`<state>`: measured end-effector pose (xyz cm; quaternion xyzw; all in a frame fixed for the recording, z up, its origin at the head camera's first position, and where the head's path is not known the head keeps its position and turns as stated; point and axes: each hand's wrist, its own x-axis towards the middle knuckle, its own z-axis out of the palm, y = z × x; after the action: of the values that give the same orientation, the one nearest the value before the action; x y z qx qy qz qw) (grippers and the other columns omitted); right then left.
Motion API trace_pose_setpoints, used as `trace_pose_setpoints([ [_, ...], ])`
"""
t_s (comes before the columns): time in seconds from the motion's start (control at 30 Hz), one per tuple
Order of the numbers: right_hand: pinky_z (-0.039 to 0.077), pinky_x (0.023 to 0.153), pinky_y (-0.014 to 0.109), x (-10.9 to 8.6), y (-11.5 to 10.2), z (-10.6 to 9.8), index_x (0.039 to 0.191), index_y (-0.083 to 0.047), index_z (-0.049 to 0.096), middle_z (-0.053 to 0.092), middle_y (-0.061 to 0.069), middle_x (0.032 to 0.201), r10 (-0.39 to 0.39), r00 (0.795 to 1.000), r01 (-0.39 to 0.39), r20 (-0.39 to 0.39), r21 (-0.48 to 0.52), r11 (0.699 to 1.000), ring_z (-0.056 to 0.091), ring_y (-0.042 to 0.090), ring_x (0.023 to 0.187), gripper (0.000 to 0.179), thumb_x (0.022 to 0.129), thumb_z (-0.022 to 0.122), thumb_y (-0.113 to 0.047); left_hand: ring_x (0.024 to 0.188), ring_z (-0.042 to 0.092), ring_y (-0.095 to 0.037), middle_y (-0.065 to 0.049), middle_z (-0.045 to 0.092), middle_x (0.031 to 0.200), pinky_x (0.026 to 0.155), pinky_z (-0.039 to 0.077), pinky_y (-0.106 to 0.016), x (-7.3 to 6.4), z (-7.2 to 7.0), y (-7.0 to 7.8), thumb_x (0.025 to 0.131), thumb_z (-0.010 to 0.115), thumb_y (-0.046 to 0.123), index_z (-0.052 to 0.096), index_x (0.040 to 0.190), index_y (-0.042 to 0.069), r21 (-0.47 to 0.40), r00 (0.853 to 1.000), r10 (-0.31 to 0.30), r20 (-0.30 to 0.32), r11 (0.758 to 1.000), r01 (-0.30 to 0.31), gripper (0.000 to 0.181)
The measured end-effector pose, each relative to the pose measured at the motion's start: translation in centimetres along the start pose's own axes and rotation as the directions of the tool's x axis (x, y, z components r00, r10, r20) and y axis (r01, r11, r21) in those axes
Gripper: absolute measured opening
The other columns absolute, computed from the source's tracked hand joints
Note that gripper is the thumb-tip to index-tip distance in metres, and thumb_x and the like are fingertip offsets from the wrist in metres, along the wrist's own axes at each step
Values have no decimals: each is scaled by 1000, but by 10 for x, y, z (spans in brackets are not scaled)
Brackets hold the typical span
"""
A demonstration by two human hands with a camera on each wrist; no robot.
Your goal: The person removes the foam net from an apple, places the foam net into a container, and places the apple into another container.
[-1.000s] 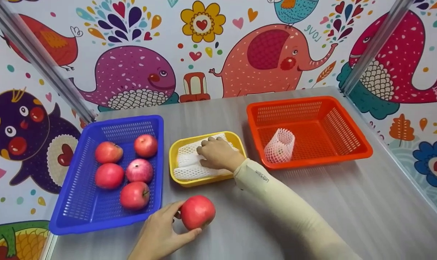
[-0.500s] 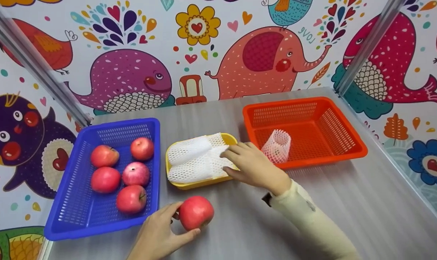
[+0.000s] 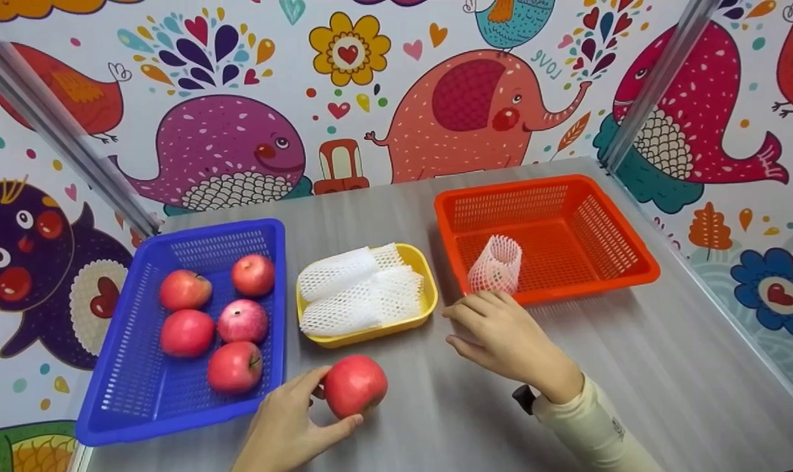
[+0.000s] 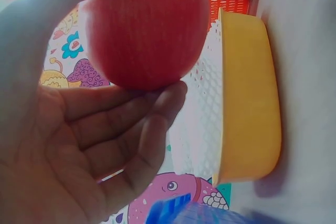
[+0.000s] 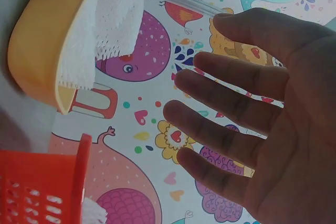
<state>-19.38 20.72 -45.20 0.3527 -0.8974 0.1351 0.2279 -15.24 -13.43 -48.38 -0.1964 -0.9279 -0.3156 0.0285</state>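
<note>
My left hand point(image 3: 296, 414) holds a red apple point(image 3: 356, 387) between thumb and fingers, in front of the yellow basket; the left wrist view shows the apple point(image 4: 149, 30) gripped at its sides. Nothing is in my right hand point(image 3: 511, 337), which hovers by the front left corner of the orange basket point(image 3: 593, 286). Its fingers point(image 5: 215, 121) are spread and relaxed in the right wrist view. White foam net sleeves point(image 3: 364, 295) lie flat in the yellow basket point(image 3: 429, 282). A pink foam net sleeve point(image 3: 496, 265) stands in the orange basket with something round inside.
A blue basket point(image 3: 275, 328) on the left contains several red apples point(image 3: 234, 367). All three baskets stand on a grey table point(image 3: 423, 406). Printed cartoon walls point(image 3: 350, 131) and metal posts point(image 3: 658, 85) close off the back and sides.
My right hand has lifted off the foam sleeves in the yellow basket and moved right and toward me, still holding nothing. The left hand keeps the apple in about the same place.
</note>
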Motion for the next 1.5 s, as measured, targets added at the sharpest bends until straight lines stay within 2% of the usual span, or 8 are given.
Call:
trace_pose_setpoints([
  [0.3,49,81,41,-9,4,4,108,-13,70,67,0,100,25,999,-25,40,10,1000,62,24,95,29,85,79,-28,82,63,-11,5,69,97,70,54,-35,-1,-27,-10,69,86,57,71,113,15,67,991,0,-134,998,9,63],
  [0.5,48,79,40,-16,5,5,107,-13,70,67,-1,99,50,998,-50,30,24,998,61,22,92,29,83,80,-28,91,67,-32,-13,70,106,78,51,-54,1,-77,-35,73,79,66,66,123,6,154,967,-184,-175,965,211,79],
  [0.67,48,80,40,-23,4,8,106,-14,69,66,-3,99,64,997,-66,43,40,997,61,21,93,28,84,79,-28,100,58,-57,-34,60,119,73,47,-66,-8,-112,-75,74,66,79,56,131,-5,289,894,-410,-179,847,446,101],
  [0.83,49,81,40,-26,6,9,106,-14,69,66,-2,98,80,996,-82,45,46,996,61,21,93,28,84,80,-27,84,59,-54,-37,60,104,56,46,-59,-10,-122,-115,70,64,84,56,117,-10,305,799,-565,-205,739,601,105],
  [1.0,50,78,40,-30,8,10,107,-13,70,65,-1,99,82,995,-85,58,43,995,60,21,91,30,84,80,-29,75,59,-48,-39,57,98,50,45,-53,-6,-120,-140,68,62,87,54,109,-13,321,739,-669,-79,685,654,108],
  [1.17,51,78,40,-31,8,10,108,-13,71,65,-1,100,94,993,-97,71,52,994,60,21,92,30,84,80,-30,81,57,-49,-43,52,105,55,46,-53,-7,-122,-149,75,65,78,53,112,-13,337,691,-720,56,665,666,99],
  [1.3,51,80,41,-32,8,10,109,-14,71,65,-1,101,105,991,-110,86,53,993,61,22,93,30,85,79,-31,85,57,-52,-43,52,106,56,46,-54,-6,-122,-146,79,66,73,52,112,-13,342,699,-713,53,670,658,93],
  [1.5,52,81,40,-35,6,10,109,-15,70,65,-2,101,114,988,-119,103,49,992,61,21,93,30,86,79,-31,89,56,-58,-39,56,101,58,47,-58,-7,-119,-122,86,67,63,54,117,-13,328,797,-601,-63,741,585,83],
])
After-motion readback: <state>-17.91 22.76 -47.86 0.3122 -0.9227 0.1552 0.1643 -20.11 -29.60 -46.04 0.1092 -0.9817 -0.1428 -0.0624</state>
